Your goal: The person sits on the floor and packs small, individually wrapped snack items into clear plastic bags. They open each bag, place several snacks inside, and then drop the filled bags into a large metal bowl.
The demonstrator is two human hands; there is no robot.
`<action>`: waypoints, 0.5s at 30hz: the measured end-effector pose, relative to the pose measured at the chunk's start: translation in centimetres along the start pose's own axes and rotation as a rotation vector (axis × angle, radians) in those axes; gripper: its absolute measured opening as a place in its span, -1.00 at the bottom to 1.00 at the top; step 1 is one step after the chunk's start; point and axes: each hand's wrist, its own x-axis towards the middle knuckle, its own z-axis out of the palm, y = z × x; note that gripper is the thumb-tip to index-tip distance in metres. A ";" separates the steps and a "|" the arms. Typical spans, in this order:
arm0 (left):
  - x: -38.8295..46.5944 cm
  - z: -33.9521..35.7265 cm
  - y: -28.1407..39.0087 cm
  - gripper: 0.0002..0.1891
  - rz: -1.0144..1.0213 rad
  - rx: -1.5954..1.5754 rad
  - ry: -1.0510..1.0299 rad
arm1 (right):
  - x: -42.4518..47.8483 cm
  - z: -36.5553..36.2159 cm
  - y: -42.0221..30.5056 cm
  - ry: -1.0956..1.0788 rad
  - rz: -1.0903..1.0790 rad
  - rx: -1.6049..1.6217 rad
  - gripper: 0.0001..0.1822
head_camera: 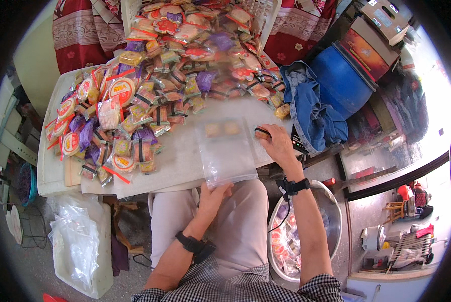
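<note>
A clear plastic bag (pixel 229 160) lies flat on the white table, its lower end sticking out past the front edge. Two small wrapped snacks (pixel 222 129) sit side by side inside its far end. My left hand (pixel 213 200) grips the near end of the bag, thumb towards the right. To the right of the bag, my right hand (pixel 276 143) holds a small wrapped snack with a dark band (pixel 262 132) just above the tabletop. A large heap of wrapped snacks (pixel 161 98) covers the far and left parts of the table, with round packets and purple wrappers among them.
A white plastic basket (pixel 267 22) tips packets onto the table (pixel 55 181). Blue denim cloth (pixel 312 109) hangs at the right beside a blue barrel (pixel 342 77). Below stand a metal basin (pixel 338 226) of packets and a white foam box (pixel 103 264) of clear bags (pixel 76 241).
</note>
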 end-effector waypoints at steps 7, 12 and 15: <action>-0.2 0.1 0.2 -0.87 -0.005 -0.019 0.008 | -0.4 0.3 -0.3 0.041 0.452 0.354 -0.80; 0.0 0.0 -0.1 -0.86 0.029 0.012 -0.022 | -2.5 -0.4 1.4 -0.030 0.459 -0.077 -0.72; -0.1 -0.1 0.0 -0.86 0.024 0.027 -0.011 | -2.7 -1.1 -0.1 0.052 0.457 -0.172 -0.69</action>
